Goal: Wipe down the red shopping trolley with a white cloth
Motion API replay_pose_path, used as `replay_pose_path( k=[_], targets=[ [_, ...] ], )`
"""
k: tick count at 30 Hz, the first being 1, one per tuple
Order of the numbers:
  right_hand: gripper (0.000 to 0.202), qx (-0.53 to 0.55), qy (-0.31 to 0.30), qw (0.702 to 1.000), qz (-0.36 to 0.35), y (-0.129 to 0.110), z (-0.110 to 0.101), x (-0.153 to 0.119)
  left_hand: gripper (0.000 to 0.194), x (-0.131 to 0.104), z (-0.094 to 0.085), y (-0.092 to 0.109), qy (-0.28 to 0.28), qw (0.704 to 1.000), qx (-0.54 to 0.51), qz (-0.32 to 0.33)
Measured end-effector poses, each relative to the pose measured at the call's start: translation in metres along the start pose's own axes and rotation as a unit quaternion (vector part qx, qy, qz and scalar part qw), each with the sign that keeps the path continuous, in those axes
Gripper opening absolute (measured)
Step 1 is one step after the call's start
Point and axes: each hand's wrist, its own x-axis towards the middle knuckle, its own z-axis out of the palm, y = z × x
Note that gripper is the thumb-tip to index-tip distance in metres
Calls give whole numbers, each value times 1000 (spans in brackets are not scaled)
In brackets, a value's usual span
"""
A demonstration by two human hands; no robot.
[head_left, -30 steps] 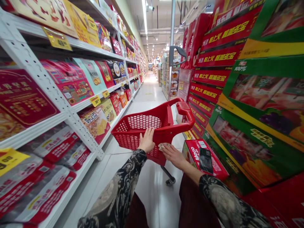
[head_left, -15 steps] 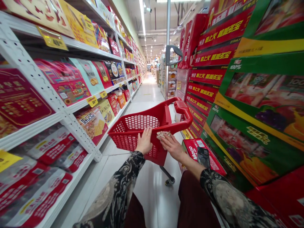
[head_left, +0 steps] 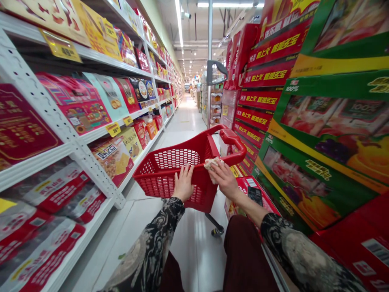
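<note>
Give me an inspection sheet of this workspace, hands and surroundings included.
Surface: glossy white tiled floor.
Job's things: red plastic perforated shopping cart; crumpled pale cloth.
Clutter: small green scrap on the floor; black rectangular phone on a red cardboard carton.
Hands: left hand rests open on the cart's side; right hand presses the cloth against its rim.
Cables: nothing seen.
Surroundings: white metal shelves of packaged goods at left; stacked red cardboard cartons and green cardboard cartons at right.
</note>
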Motion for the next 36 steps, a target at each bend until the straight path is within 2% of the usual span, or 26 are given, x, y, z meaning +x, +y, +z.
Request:
replay_pose_path(
  k=[5,8,13,16,18,22,25,27,30,34,36],
  targets=[
    [31,6,-43,997,-66,-16,27,-40,75,-2,-1,1,-3,1000,30,5],
    [30,22,-52,996,-62,-19,26,-51,74,-6,5,-3,22,999,45,-3],
    [37,9,28,999,23,-1,-6,-20,75,-11,15,-6,40,997,47,-36],
    [38,-16,46,996,73,6,-9,-5,75,-12,13,-5,41,997,46,-45],
    [37,-24,31,997,73,5,-1,-8,74,-12,10,-4,35,997,49,-42],
    [39,-8,-30,998,47,-11,22,-34,73,-14,4,-7,15,998,60,-26],
    [43,14,-69,997,36,-23,29,-50,72,-15,2,-9,10,998,64,-22],
    [41,32,-56,998,24,-26,24,-49,71,-16,1,-9,10,998,62,-19],
    [37,57,24,997,39,-15,3,-28,70,-16,0,-10,13,998,53,-14],
    [41,21,132,978,159,23,-34,14,68,-15,0,-14,36,998,35,-39],
    [42,-2,134,965,225,38,-45,28,69,-13,1,-18,35,996,25,-76]
  ],
)
